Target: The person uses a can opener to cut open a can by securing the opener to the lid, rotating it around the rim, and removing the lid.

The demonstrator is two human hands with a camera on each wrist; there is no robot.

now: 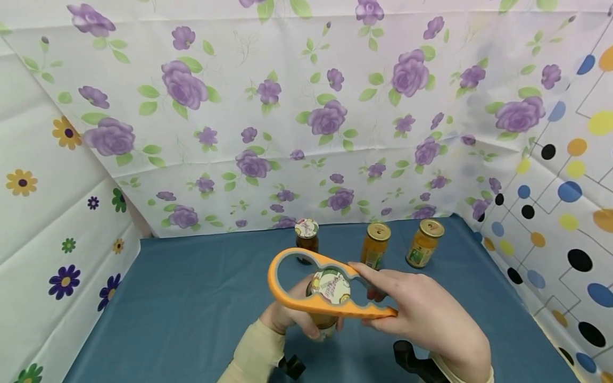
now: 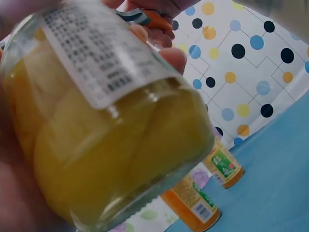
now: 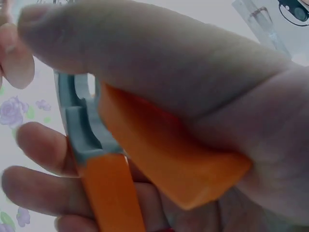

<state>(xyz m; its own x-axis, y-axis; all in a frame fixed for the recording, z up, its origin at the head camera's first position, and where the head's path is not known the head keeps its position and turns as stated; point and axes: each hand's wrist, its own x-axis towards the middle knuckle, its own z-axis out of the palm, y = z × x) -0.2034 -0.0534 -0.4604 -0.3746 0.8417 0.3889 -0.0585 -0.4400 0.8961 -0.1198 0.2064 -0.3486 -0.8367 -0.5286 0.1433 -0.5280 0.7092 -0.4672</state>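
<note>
A glass jar (image 2: 120,150) of yellow fruit pieces, with a printed white label, fills much of the left wrist view. My left hand (image 1: 289,315) grips it around the side, above the table. Its patterned lid (image 1: 333,287) shows between the two arms of an orange jar opener (image 1: 313,305) with a grey inner edge. My right hand (image 1: 423,303) holds the opener's handles, thumb on one and fingers at the other. In the right wrist view the orange handles (image 3: 112,193) stand apart. How firmly the opener touches the lid is hard to tell.
Behind my hands stand a dark jar with a patterned lid (image 1: 307,239) and two orange-yellow jars with gold lids, a middle jar (image 1: 375,246) and a right jar (image 1: 424,244). A blue cloth (image 1: 191,303) covers the table, with patterned curtains (image 1: 297,127) around it.
</note>
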